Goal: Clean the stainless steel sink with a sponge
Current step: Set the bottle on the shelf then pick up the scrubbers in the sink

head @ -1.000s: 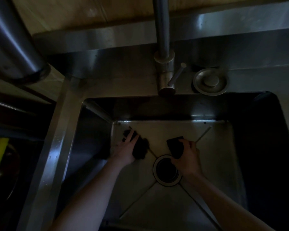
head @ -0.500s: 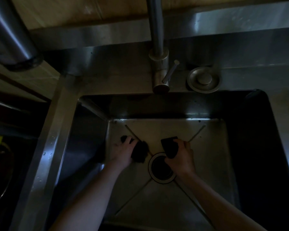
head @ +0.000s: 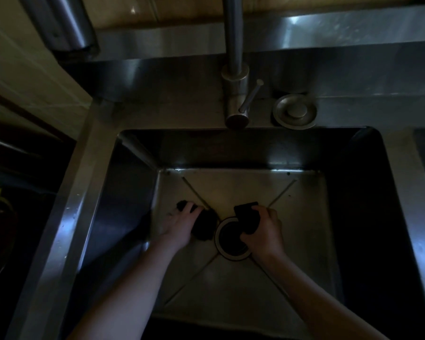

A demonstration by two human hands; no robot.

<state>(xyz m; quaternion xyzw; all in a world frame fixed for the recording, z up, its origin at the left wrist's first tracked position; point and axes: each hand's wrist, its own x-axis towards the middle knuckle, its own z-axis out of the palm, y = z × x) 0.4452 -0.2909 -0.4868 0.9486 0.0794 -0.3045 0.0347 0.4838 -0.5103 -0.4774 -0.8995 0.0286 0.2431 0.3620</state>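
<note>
In the head view, both arms reach down from the bottom of the frame into the stainless steel sink point(head: 123, 217), whose floor fills the centre of the picture, with the drain point(head: 232, 239) at its middle. The left hand point(head: 180, 225) lies palm down just left of the drain, fingers spread and pressed over a dark, ragged scrubbing pad point(head: 205, 224) that shows at the fingertips and along the side of the hand toward the drain; the flat press likely serves to bear weight on the pad as it rubs the steel. The right hand point(head: 265, 229) sits just right of the drain, fingers curled tight around a dark sponge point(head: 247, 217) whose squared end sticks out toward the upper left of the hand and overlaps the drain's rim; that grip would suit working the rim's edge. The light is dim, so I cannot tell the exact material of either pad. At the upper centre stands the faucet point(head: 234, 77), its base on the back ledge, with a round cap point(head: 295, 111) beside it to the right. No water is seen running.
</note>
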